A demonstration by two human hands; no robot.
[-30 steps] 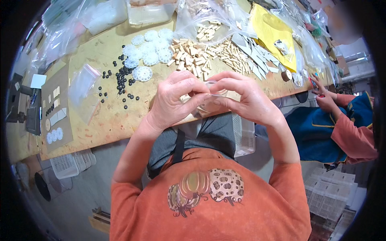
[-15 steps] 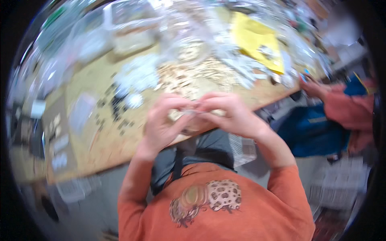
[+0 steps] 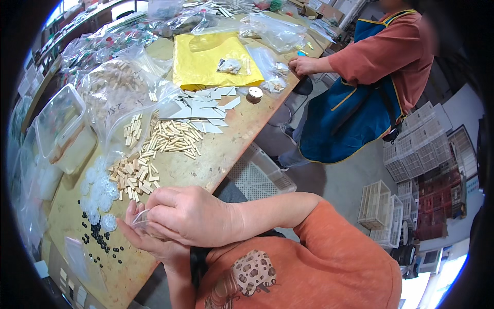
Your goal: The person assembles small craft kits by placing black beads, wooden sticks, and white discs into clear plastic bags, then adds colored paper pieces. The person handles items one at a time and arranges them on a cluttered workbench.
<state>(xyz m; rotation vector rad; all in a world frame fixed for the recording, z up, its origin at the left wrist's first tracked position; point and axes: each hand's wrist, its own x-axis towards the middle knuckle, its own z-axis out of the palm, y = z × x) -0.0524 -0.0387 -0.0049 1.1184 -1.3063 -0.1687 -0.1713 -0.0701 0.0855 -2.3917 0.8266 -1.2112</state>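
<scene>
My right hand (image 3: 193, 215) lies over my left hand (image 3: 157, 246) at the table's near edge. Both are closed round a clear plastic bag (image 3: 139, 220), of which only a curved edge shows; the fingers hide its contents. Beyond my knuckles lie loose wooden blocks (image 3: 135, 176) and a heap of short wooden sticks (image 3: 175, 138). Clear plastic discs (image 3: 98, 191) and small black rings (image 3: 101, 238) are spread left of my fingers.
A large clear bag of wooden pieces (image 3: 110, 87), a plastic tub (image 3: 64, 126) and a yellow bag (image 3: 211, 54) stand farther back. Grey-white strips (image 3: 203, 109) lie near a spool (image 3: 254, 94). A co-worker in a blue apron (image 3: 339, 123) stands right; crates (image 3: 381, 206) are on the floor.
My view has swung to the right, bringing the co-worker and crates fully in. My hands, side by side before, now overlap, the right over the left, still on the bag.
</scene>
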